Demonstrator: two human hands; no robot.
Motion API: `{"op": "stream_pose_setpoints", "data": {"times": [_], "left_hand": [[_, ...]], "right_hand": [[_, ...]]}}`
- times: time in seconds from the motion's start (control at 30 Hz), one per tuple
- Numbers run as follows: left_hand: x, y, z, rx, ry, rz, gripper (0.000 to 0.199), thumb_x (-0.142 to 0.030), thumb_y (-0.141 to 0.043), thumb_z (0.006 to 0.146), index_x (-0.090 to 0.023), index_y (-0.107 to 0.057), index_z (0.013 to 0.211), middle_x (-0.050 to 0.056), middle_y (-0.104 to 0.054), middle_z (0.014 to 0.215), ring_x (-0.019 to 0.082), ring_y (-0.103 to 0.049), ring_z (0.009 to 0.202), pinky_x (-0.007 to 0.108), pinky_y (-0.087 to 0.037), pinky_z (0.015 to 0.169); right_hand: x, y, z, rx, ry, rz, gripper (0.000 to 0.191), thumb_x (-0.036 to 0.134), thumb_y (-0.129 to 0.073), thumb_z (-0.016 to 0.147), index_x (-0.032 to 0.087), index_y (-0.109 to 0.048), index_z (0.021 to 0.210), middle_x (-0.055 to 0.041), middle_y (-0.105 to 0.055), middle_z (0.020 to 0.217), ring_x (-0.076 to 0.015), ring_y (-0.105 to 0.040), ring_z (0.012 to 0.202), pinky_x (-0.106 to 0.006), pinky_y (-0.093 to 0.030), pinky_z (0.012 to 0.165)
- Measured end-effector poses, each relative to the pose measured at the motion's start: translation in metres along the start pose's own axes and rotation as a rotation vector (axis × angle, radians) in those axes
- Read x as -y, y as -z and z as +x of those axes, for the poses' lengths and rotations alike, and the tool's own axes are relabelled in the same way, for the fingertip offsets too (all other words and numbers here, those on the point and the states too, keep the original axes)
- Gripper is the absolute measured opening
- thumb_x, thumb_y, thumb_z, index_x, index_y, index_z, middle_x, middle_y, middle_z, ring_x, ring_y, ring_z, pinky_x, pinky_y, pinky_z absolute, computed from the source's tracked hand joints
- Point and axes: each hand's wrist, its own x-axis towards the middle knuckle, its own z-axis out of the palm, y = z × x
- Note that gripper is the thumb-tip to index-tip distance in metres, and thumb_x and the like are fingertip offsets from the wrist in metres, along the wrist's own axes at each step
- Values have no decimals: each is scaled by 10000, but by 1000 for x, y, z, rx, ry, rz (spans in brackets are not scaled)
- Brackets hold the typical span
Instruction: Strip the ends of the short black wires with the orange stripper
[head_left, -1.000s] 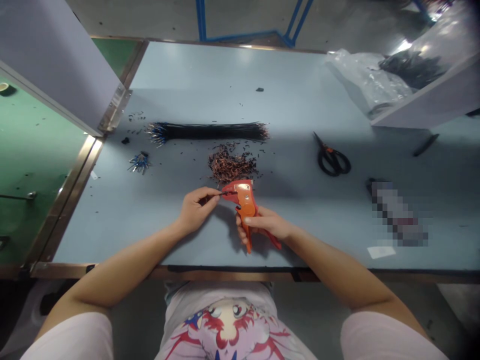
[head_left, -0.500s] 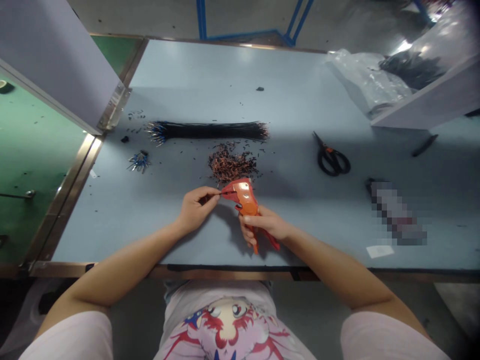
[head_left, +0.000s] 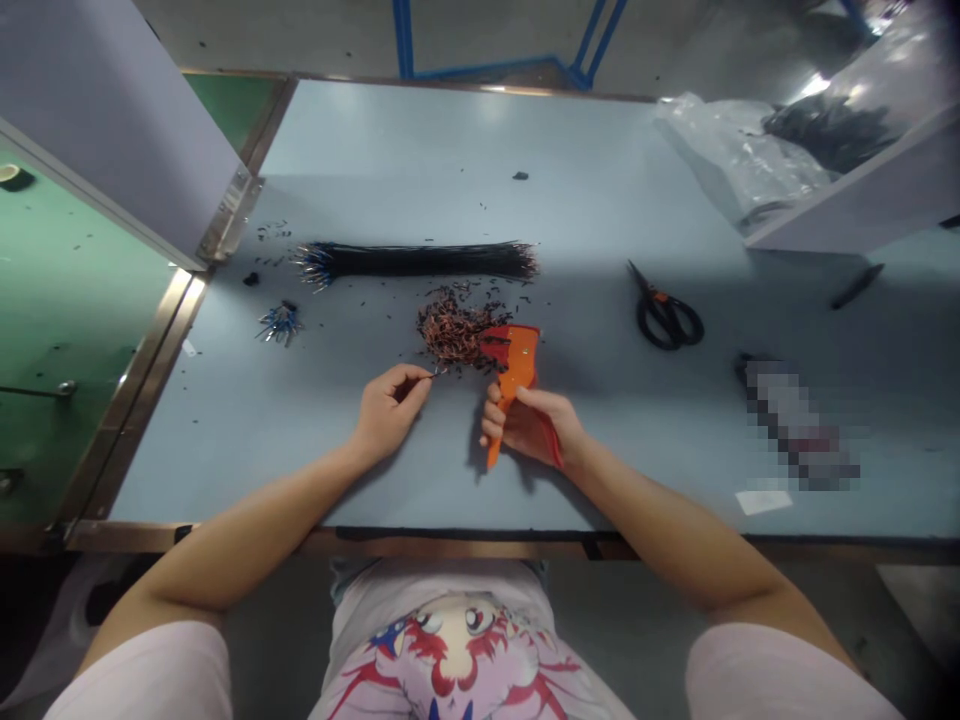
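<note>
My left hand [head_left: 391, 415] pinches a short dark wire [head_left: 435, 373] between thumb and fingers; most of the wire is hidden in the hand. My right hand [head_left: 536, 425] is wrapped round the handles of an orange and red wire stripper [head_left: 519, 362]. The tool's jaws point left, over the right side of a pile of copper and black wire scraps [head_left: 452, 330]. Wire and jaws are apart. Behind the pile lies a long bundle of black wires [head_left: 427, 261], with blue and silver ends at its left and bare copper ends at its right.
A small heap of blue-ended pieces [head_left: 280, 322] lies to the left. Black scissors [head_left: 666, 312], a pixelated object [head_left: 799, 420] and a white paper slip [head_left: 763, 501] are on the right. Clear plastic bags [head_left: 739, 150] sit by the right divider [head_left: 862, 200].
The wire stripper has moved away from the wire, up and to the right, with its head now at the scrap pile. My left hand has shifted slightly left, still holding the wire.
</note>
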Motion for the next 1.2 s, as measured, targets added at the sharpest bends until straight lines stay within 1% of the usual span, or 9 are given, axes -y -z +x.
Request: {"op": "stream_pose_setpoints", "data": {"times": [0.07,0.13,0.2,0.3,0.5,0.63,0.83,0.97,1.2], "left_hand": [[2,0,0,9,27,-44,181,-329,-570,829,-173,-658,859,-12,-615,644,99,-545,573,223,-446,576],[3,0,0,31,41,-76,191,-337,-566,840,-175,-654,889,-13,-614,637,97,-553,571,220,-450,570],[4,-1,0,41,43,-95,198,-336,-556,854,-177,-650,923,-11,-622,641,97,-565,580,221,-461,580],[4,-1,0,41,34,-110,195,-332,-550,862,-178,-645,933,-11,-627,640,96,-577,590,223,-476,598],[3,-2,0,46,40,-157,182,-318,-575,845,-169,-644,925,-12,-638,637,91,-590,581,213,-481,586],[4,-3,-1,39,9,-134,168,-303,-587,834,-167,-663,896,-10,-643,638,92,-590,584,215,-479,594],[5,-5,-1,41,-35,-104,163,-299,-586,844,-177,-676,905,-14,-655,652,95,-604,603,212,-479,618],[3,-6,-2,44,-73,-77,165,-293,-573,851,-175,-675,905,-11,-665,661,101,-610,606,217,-486,625],[1,-7,-3,50,-144,-59,149,-266,-562,861,-170,-670,898,-11,-662,671,95,-605,612,208,-483,626]], "right_hand": [[3,2,1,-5,5,41,180,321,-589,822,169,-524,895,0,-556,718,-154,-581,671,-387,-536,762],[3,4,1,16,-24,22,200,320,-611,809,159,-542,905,-10,-581,727,-164,-594,684,-399,-530,775],[1,6,0,45,-57,-45,242,323,-649,789,144,-558,925,-27,-615,742,-181,-621,703,-406,-527,778],[-3,7,-1,73,-72,-159,290,325,-691,774,125,-569,945,-50,-649,756,-199,-662,709,-376,-530,734],[-5,8,-4,56,-106,-262,336,320,-742,746,109,-592,961,-60,-676,779,-218,-695,709,-365,-552,689],[-7,8,-5,51,-124,-280,332,316,-751,745,113,-606,965,-52,-672,791,-197,-692,719,-360,-563,712],[-5,3,-6,82,-147,-317,338,324,-748,750,112,-598,966,-58,-674,790,-215,-703,719,-347,-570,656],[-3,-1,-6,101,-172,-324,329,325,-729,772,104,-589,971,-72,-687,783,-215,-708,721,-332,-568,644],[-6,2,-3,110,-163,-336,327,342,-719,790,93,-596,963,-85,-690,799,-210,-705,742,-344,-562,694]]}}
